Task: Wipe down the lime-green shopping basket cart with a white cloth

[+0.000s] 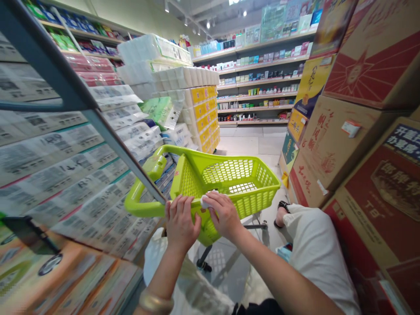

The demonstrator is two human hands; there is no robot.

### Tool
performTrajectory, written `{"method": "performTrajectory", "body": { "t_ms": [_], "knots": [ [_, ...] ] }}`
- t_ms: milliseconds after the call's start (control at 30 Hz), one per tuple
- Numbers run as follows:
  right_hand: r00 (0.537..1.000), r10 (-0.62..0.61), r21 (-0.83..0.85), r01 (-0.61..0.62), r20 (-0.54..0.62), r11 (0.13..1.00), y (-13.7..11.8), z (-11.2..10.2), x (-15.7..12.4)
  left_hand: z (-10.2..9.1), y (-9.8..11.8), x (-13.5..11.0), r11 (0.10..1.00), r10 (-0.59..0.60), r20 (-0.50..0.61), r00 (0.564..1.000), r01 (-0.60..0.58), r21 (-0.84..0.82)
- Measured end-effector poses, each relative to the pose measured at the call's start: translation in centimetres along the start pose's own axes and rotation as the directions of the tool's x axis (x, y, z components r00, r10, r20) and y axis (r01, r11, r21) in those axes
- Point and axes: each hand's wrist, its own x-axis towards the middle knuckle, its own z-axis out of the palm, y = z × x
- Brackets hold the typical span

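A lime-green plastic shopping cart [259, 202] stands side-on before me, with a lattice basket and its curved handle [131, 203] to the left. My left hand [181, 223] curls its fingers over the cart's near rim, beside the lower end of a grey metal bar [123, 151]. Just to its right, my right hand [225, 214] presses a small white wad, like a tissue [205, 201], against the same rim. The fingers cover most of the wad. The basket's inside is largely visible, with a small dark and white item by the right fingertips that I cannot make out.
Stacked paper packs [82, 175] rise at left, with tissue rolls [183, 78] behind. Cardboard cartons [331, 135] line the right side, close to my bent leg [318, 245]. Shelves of goods [259, 81] span the back. A caster [204, 264] shows below the cart.
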Motion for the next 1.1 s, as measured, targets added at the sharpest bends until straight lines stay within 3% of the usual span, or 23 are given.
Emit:
{"method": "performTrajectory", "body": {
  "t_ms": [200,333,533,700,867,1000,1100],
  "knots": [
    [0.992,0.113,-0.106,-0.118,-0.047,0.987,4.0,-2.7,-1.5,0.1,0.7,-0.1,0.999,-0.027,0.045,0.999,0.029,-0.045],
    [0.990,0.111,-0.081,-0.119,-0.091,0.990,2.2,-1.3,-0.4,0.1,2.0,0.0,0.995,-0.077,0.064,0.995,0.081,-0.060],
    [0.999,0.027,0.020,-0.026,-0.031,0.999,-0.8,0.6,1.4,0.0,2.6,-0.2,0.995,-0.065,0.107,0.992,0.073,-0.074],
    [0.999,0.028,-0.130,-0.023,0.035,0.991,2.4,-1.9,-0.3,-0.5,1.7,-0.3,0.996,-0.008,0.147,0.989,0.021,-0.092],
    [0.996,0.093,-0.257,-0.092,-0.011,0.962,5.5,-4.1,-2.2,-0.6,2.0,-0.4,0.994,-0.028,0.138,0.990,0.042,-0.102],
    [0.984,0.149,-0.204,-0.167,-0.098,0.965,3.2,-2.1,-1.4,-0.4,3.1,-0.4,0.993,-0.080,0.118,0.990,0.090,-0.076],
    [0.993,0.110,-0.124,-0.115,-0.048,0.986,0.4,0.0,0.0,-0.3,3.4,-0.4,0.993,-0.088,0.123,0.989,0.096,-0.063]
  ]
}}
